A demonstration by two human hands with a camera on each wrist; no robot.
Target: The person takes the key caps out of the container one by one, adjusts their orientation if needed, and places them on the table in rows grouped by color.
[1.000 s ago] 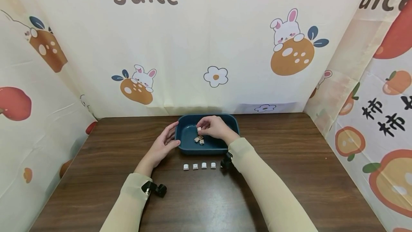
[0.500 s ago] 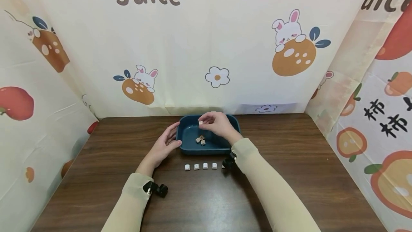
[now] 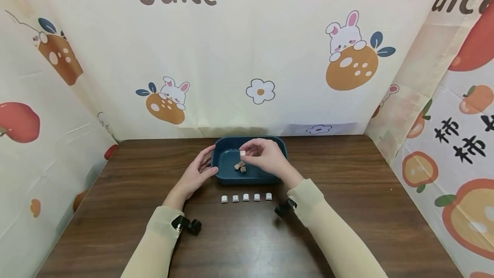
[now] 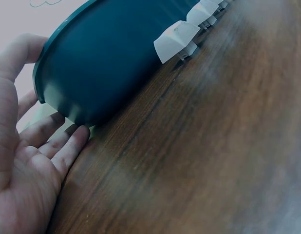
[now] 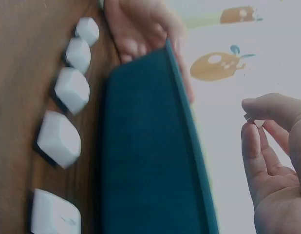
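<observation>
My right hand (image 3: 266, 156) pinches a small white keycap (image 3: 242, 153) between thumb and fingertips, over the dark blue tray (image 3: 251, 181). In the right wrist view that hand (image 5: 279, 161) hides most of the keycap. Below it on the tray floor lie a few brownish-and-white pieces (image 3: 240, 166), too small to make out well. My left hand (image 3: 194, 176) rests against the tray's left end, its thumb by the front corner and fingers along the side. In the left wrist view its fairly straight fingers (image 4: 72, 148) touch the tray wall (image 4: 102, 63).
Several white keycaps (image 3: 245, 197) stand in a row on the brown wooden table (image 3: 231, 235), just in front of the tray. A printed fabric sheet (image 3: 216, 55) hangs behind the table and along both sides.
My right hand rises with the keycap, then comes slightly down and right. Its wrist has shifted right, uncovering the row's rightmost keycap. The left hand stays at the tray.
</observation>
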